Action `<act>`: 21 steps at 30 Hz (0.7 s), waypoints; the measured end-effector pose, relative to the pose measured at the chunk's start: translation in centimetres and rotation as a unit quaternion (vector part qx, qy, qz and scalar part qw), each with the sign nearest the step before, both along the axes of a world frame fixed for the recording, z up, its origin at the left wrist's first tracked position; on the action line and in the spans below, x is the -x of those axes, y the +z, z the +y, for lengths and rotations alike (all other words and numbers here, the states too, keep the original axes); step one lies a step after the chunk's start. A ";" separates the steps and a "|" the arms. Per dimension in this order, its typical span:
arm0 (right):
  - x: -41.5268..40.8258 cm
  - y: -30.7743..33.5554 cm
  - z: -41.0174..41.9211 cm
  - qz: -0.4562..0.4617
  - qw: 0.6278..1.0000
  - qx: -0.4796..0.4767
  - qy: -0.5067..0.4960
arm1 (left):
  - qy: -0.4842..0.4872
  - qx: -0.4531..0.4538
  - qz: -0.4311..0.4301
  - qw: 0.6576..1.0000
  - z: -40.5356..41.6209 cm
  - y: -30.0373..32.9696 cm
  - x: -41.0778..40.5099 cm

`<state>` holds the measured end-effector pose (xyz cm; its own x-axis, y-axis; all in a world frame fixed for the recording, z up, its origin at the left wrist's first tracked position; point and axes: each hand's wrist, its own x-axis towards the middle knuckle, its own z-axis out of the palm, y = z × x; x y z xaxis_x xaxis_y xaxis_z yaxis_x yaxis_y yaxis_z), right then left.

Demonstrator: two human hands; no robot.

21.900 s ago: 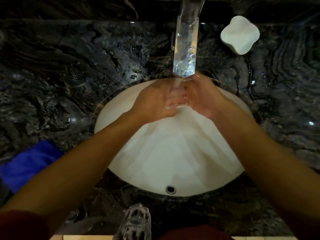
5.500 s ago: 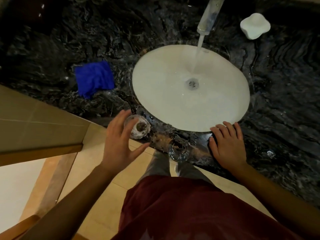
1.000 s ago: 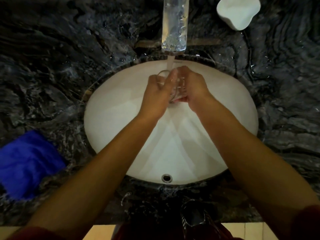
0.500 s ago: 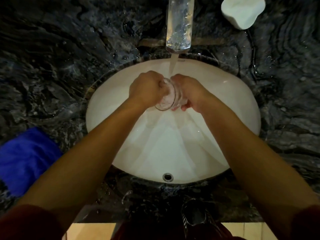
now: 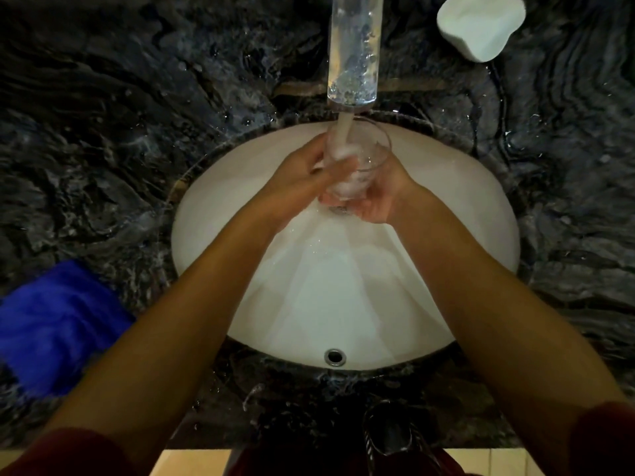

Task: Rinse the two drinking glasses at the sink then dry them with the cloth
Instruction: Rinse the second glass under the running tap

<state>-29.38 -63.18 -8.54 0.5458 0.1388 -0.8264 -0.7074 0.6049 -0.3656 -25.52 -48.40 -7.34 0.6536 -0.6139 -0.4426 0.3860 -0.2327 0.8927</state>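
Head view, looking straight down: a clear glass (image 5: 357, 159) sits just above the centre of the frame, upright with its mouth open to the stream from the tap (image 5: 354, 49), over the white sink (image 5: 343, 286). The right hand (image 5: 378, 197) cups it from beneath, its fingers curled round the base and lower wall. The left hand (image 5: 302, 180) lies against the glass's left side; its fingers (image 5: 340, 166) look to reach over the rim into the bowl, though water and glare blur this.

Judged from its look, the glass is thin-walled, rigid and light, heavier as it fills, and wet all over, so slick. It would chip against the hard basin or stone desk (image 5: 103, 132). Best held low, round the base and wall with a wrapped grip, as the right hand does now, rather than by the thin rim.

A second glass (image 5: 391, 431) stands at the lower edge of the frame on the desk's near lip, dark and hard to read. The cloth (image 5: 58, 324), deep blue, soft and nappy, lies crumpled at the left edge. The desk is dark veined stone, wet and glossy. A white, rounded, lobed dish (image 5: 481, 25) sits at upper right. The tap's spout looks transparent, with bubbles inside.
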 end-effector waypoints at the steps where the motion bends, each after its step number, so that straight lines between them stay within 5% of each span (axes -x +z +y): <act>1: 0.1 -0.1 0.2 0.002 1.000 0.014 0.003 | -0.021 -0.003 -0.012 1.000 -0.1 -0.1 0.2; 7: 1.3 0.8 -0.1 -0.005 0.933 0.296 0.205 | 0.035 -0.072 -0.065 0.995 -0.2 -0.4 -0.1; 11: 0.4 2.3 -2.1 -0.033 0.955 0.278 0.100 | 0.024 -0.068 -0.055 0.996 0.0 -0.2 0.1; 18: -1.7 1.8 -3.6 -0.087 0.934 0.259 0.232 | -0.060 -0.092 -0.028 0.994 0.0 -0.3 -1.0; 21: -2.0 1.4 -3.6 -0.088 0.937 0.236 0.241 | 0.010 -0.067 0.019 0.997 0.6 -0.6 -0.4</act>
<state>-27.37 -66.74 -7.11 0.6474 0.0454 -0.7608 -0.7604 -0.0286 -0.6488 -25.11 -47.77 -7.89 0.6463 -0.5336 -0.5455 0.4257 -0.3412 0.8381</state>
